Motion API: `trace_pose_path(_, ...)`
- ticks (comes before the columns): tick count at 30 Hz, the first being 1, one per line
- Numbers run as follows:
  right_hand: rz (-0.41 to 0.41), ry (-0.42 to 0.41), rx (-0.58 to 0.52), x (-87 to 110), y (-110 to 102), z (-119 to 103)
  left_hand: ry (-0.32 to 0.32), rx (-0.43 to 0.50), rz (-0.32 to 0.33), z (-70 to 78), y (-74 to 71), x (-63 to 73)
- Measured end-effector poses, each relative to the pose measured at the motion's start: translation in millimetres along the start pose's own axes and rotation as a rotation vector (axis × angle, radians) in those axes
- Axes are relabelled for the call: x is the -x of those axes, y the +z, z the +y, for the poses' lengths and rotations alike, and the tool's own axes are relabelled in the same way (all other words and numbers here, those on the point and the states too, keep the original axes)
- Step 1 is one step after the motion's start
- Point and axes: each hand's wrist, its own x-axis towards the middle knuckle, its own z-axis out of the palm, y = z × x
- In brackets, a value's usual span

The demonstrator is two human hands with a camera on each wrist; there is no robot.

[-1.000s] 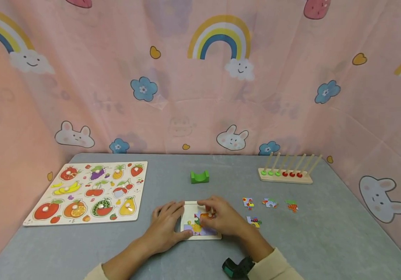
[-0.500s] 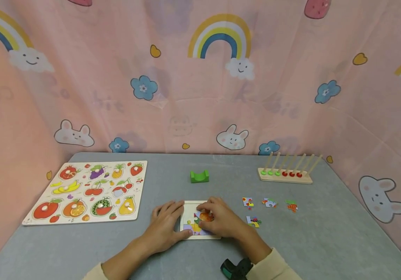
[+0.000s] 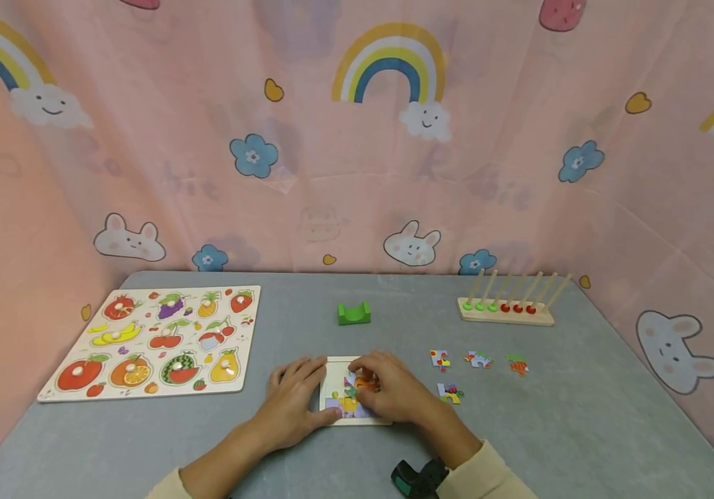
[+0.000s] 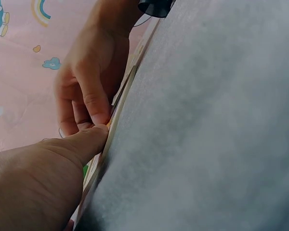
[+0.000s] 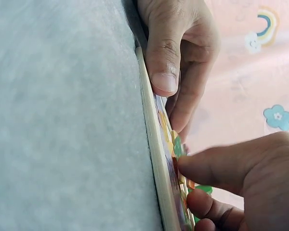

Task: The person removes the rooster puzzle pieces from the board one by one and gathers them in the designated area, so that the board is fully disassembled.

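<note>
A small wooden jigsaw tray [image 3: 333,380] lies in front of me, its lower part covered with joined colourful pieces. My left hand [image 3: 294,403] holds the tray's left side, thumb on the front corner and fingers along the far left edge. In the right wrist view that thumb [image 5: 164,79] presses down over the frame. My right hand [image 3: 397,389] pinches an orange puzzle piece [image 3: 366,383] between thumb and fingers, right at the joined pieces. Its fingers partly cover the piece and the tray's right side. Several loose puzzle pieces [image 3: 440,359] lie right of the tray.
A fruit peg board [image 3: 251,339] lies at the left. Beyond the tray sits a green curved block [image 3: 353,314]. A wooden peg rack [image 3: 507,315] with green and red beads stands at the back right. A pink printed curtain [image 3: 357,194] hangs behind the table.
The right hand's fingers shift slightly over the orange piece, which showed more half a second ago. The left hand and the tray keep their place.
</note>
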Motion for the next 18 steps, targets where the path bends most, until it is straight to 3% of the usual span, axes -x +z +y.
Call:
trace_pose_path(8,0.012,-0.049,0.008,2.3,-1.9,-0.1,-0.004,-0.001,-0.003,0.1,0.0,-0.4)
trace_pose_path(18,-0.019,-0.043,0.043,4.0,-6.3,-5.0,-0.009,0.010,-0.003,1.8,-1.3,-0.3)
